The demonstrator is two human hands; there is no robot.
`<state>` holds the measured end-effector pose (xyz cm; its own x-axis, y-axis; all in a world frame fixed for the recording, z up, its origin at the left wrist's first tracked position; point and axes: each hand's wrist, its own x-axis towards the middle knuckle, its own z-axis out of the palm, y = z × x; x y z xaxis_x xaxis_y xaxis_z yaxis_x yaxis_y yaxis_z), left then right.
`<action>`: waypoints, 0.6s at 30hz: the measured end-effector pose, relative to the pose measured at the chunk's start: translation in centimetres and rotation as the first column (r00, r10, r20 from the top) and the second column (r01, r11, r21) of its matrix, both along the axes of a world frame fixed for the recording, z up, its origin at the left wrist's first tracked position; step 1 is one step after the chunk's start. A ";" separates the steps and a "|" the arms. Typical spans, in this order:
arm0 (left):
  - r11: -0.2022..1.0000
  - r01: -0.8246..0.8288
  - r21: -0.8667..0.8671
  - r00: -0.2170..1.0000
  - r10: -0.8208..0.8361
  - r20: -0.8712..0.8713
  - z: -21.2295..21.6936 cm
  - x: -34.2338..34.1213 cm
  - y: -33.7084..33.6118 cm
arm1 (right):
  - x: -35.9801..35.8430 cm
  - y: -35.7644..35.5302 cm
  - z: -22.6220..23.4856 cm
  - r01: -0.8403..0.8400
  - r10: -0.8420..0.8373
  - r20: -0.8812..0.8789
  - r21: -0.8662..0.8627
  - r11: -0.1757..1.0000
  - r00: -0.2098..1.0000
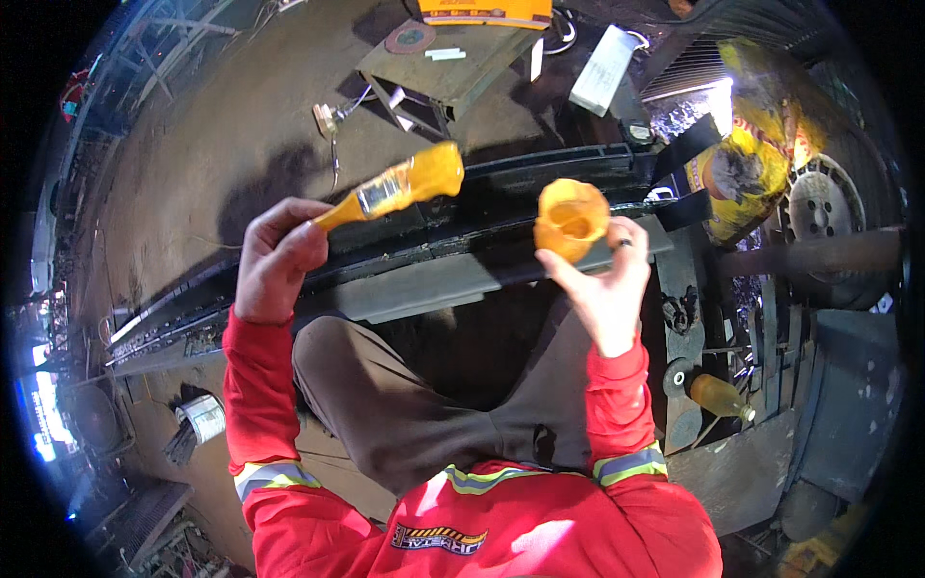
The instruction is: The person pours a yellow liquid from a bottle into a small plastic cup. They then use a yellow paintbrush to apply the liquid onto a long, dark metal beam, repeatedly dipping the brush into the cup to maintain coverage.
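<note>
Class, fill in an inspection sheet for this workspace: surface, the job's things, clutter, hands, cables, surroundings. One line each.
Surface: dark metal beam across the knees, over a dirt floor.
Job's things: yellow brush; small orange cup.
Clutter: bottle, tin of rods, low table with a disc, white box.
Hands: left hand grips the brush handle; right hand holds the cup.
Cables: thin wire on the floor.
Surroundings: yellow sack, metal wheel.

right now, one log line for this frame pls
left hand: holds brush by handle, bristles up-right | right hand: holds small yellow cup, opening toward camera | below: dark metal beam
</note>
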<state>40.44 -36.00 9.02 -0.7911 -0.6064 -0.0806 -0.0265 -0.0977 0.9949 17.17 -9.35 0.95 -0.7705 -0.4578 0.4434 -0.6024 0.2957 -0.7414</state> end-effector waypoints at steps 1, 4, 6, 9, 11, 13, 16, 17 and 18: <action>1.000 -0.001 0.004 0.997 0.000 0.083 -1.4 0.6 -0.4 | -0.6 0.5 -0.6 0.021 -0.021 -0.010 0.047 0.999 1.000; 0.937 0.045 -0.345 0.952 0.065 0.300 -3.6 0.8 -0.6 | -2.2 1.4 -1.8 0.072 -0.072 0.028 0.016 0.997 0.997; 0.914 0.114 -0.389 0.904 0.067 0.423 -4.2 0.6 -0.3 | -2.6 1.0 -2.2 0.108 -0.101 0.153 -0.039 0.993 0.983; 0.740 0.249 -0.625 0.901 0.060 0.430 -5.1 -1.2 0.5 | -3.3 0.4 -2.7 0.086 -0.081 0.121 -0.036 0.996 0.989; 0.579 0.391 -0.716 0.871 0.019 0.491 -5.5 -1.8 1.2 | -3.4 0.1 -4.0 0.100 -0.065 0.251 -0.128 0.987 0.966; 0.433 0.510 -0.743 0.832 -0.030 0.554 -5.0 -2.2 1.4 | -3.5 0.1 -4.3 0.126 -0.079 0.289 -0.146 0.981 0.954; 0.609 0.445 -0.656 0.845 -0.043 0.532 -3.2 -2.1 0.0 | -3.9 0.7 -4.7 0.162 -0.131 0.241 -0.114 0.980 0.962; 0.629 0.430 -0.648 0.857 -0.057 0.513 -2.9 -2.2 -0.9 | -4.0 0.8 -4.8 0.190 -0.152 0.254 -0.135 0.972 0.955; 0.634 0.409 -0.656 0.863 -0.037 0.503 -2.7 -2.1 -1.4 | -4.0 0.6 -4.9 0.209 -0.160 0.270 -0.162 0.965 0.950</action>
